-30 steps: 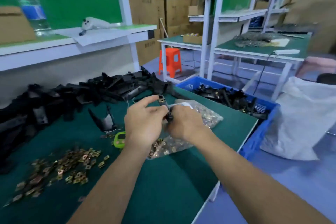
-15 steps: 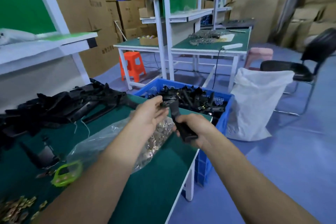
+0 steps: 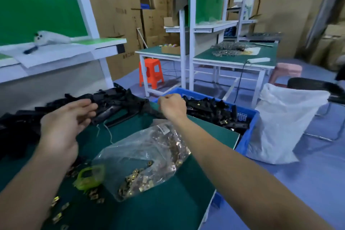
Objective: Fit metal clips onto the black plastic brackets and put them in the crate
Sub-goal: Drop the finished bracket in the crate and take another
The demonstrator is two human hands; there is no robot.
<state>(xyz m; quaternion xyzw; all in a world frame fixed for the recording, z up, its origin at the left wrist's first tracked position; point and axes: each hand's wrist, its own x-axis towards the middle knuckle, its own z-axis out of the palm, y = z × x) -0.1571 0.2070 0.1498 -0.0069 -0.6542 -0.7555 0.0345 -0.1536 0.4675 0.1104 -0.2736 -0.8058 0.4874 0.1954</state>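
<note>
Beneath both wrists lies the bag of metal clips [image 3: 145, 157], handy to either. The left hand [image 3: 63, 123], fingers loosely spread and empty, stretches toward the unclipped black brackets [image 3: 112, 104] just beyond its fingertips, probably for the next one. The right hand [image 3: 170, 107], curled on nothing visible, hangs at the blue crate [image 3: 248, 117] rim, finished brackets [image 3: 211, 110] heaped beyond it

Glossy black plastic brackets [image 3: 112, 106] — brassy metal clips [image 3: 138, 179]

Looks like a small factory assembly workshop. Shown by green-topped benches [image 3: 233, 58] on white frames, cartons [image 3: 112, 5] stacked high along the walls, heaps of black brackets [image 3: 112, 102], loose and bagged metal clips [image 3: 134, 179], a blue crate [image 3: 248, 130] of parts, plastic stools [image 3: 151, 73] on a blue floor [image 3: 308, 183].
</note>
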